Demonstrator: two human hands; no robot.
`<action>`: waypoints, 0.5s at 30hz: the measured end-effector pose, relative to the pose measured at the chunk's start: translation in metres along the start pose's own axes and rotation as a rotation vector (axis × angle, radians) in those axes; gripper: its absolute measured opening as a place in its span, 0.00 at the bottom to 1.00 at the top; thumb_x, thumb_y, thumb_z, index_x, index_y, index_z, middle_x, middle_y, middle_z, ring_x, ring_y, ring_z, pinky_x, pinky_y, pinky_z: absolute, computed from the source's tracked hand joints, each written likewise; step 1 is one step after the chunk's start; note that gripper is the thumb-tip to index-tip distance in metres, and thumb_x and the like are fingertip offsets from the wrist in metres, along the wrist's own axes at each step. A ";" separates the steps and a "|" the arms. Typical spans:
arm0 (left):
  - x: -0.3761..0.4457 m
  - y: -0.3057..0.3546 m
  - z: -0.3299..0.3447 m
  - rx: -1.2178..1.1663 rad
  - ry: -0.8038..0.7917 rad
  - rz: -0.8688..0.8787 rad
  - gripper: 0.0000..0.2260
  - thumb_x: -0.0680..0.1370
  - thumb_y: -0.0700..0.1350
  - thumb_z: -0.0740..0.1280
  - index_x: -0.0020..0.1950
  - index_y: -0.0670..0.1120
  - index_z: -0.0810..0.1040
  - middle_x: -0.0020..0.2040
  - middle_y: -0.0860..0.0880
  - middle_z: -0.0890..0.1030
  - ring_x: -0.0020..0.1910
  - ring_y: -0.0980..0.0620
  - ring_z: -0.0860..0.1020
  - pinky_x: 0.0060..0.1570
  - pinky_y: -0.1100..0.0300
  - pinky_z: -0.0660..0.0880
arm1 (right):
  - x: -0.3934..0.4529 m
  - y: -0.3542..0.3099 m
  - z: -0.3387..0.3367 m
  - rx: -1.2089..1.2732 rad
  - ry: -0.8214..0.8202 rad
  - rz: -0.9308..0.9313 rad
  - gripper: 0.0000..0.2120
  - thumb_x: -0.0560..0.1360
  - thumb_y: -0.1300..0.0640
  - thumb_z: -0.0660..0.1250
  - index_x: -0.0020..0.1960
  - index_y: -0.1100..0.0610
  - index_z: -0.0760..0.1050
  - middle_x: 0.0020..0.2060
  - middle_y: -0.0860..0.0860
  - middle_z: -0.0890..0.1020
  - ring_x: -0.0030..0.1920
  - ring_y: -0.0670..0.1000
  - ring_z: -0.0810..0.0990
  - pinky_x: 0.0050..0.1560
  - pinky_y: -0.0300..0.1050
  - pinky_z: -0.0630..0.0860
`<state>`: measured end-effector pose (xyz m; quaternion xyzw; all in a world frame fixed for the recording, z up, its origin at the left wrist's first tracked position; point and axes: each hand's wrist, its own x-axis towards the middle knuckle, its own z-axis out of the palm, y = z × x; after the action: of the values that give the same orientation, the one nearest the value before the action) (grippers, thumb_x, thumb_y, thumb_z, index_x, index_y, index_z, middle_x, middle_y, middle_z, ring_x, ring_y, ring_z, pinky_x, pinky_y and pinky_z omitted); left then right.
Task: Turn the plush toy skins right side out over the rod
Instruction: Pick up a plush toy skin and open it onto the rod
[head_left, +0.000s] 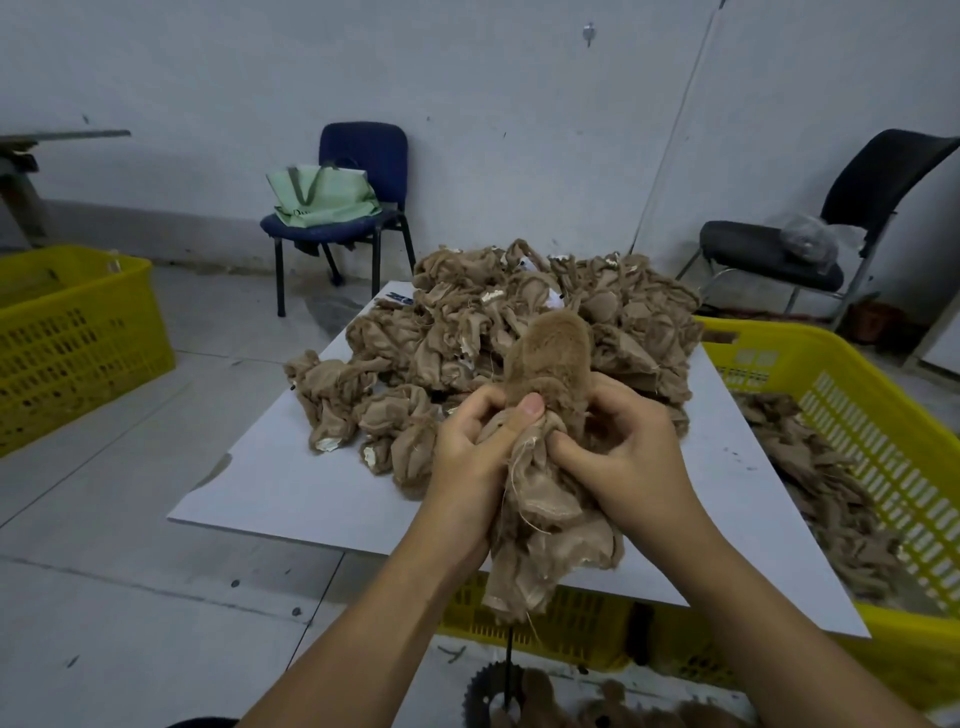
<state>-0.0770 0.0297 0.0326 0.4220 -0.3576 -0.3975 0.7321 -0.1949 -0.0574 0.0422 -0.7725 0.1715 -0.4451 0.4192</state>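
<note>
A brown plush toy skin (550, 358) stands upright between my hands; its furry top is turned out and its inside-out fabric bunches below. My left hand (475, 441) grips the bunched fabric, thumb pressed on the fur. My right hand (623, 441) grips the other side, fingers curled into the fabric. A thin dark rod (509, 660) rises from a toothed round base (483, 691) on the floor and disappears up into the skin. A heap of inside-out skins (519, 322) lies on the white board (311, 493) behind.
A yellow crate (857, 415) at right holds more skins; another yellow crate (67, 332) stands at left, and one (571, 623) under the board. A blue chair (358, 171) with a green bag and a black chair (857, 208) stand by the wall. Furry turned skins (613, 706) lie by the base.
</note>
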 end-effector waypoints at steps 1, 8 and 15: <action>-0.001 0.000 0.001 -0.005 0.014 0.006 0.10 0.76 0.50 0.72 0.41 0.45 0.75 0.39 0.43 0.77 0.36 0.48 0.77 0.37 0.55 0.77 | 0.000 0.000 0.002 -0.019 0.011 0.000 0.09 0.71 0.61 0.73 0.51 0.62 0.82 0.46 0.56 0.83 0.50 0.56 0.82 0.50 0.60 0.79; -0.003 -0.006 0.001 0.196 0.000 0.089 0.09 0.76 0.52 0.72 0.41 0.47 0.78 0.40 0.44 0.79 0.41 0.47 0.79 0.44 0.48 0.77 | 0.008 0.004 0.004 -0.111 0.163 -0.031 0.03 0.74 0.69 0.70 0.47 0.67 0.77 0.41 0.61 0.78 0.43 0.62 0.77 0.42 0.62 0.76; 0.000 -0.011 -0.001 0.185 -0.110 0.031 0.08 0.77 0.45 0.71 0.56 0.50 0.83 0.54 0.48 0.84 0.55 0.48 0.82 0.55 0.58 0.80 | 0.023 0.018 -0.011 -0.137 0.277 0.083 0.11 0.72 0.66 0.73 0.41 0.64 0.70 0.36 0.60 0.74 0.37 0.63 0.75 0.38 0.61 0.77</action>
<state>-0.0791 0.0263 0.0220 0.4598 -0.4387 -0.3740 0.6755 -0.1895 -0.0884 0.0436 -0.7229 0.2896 -0.5167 0.3559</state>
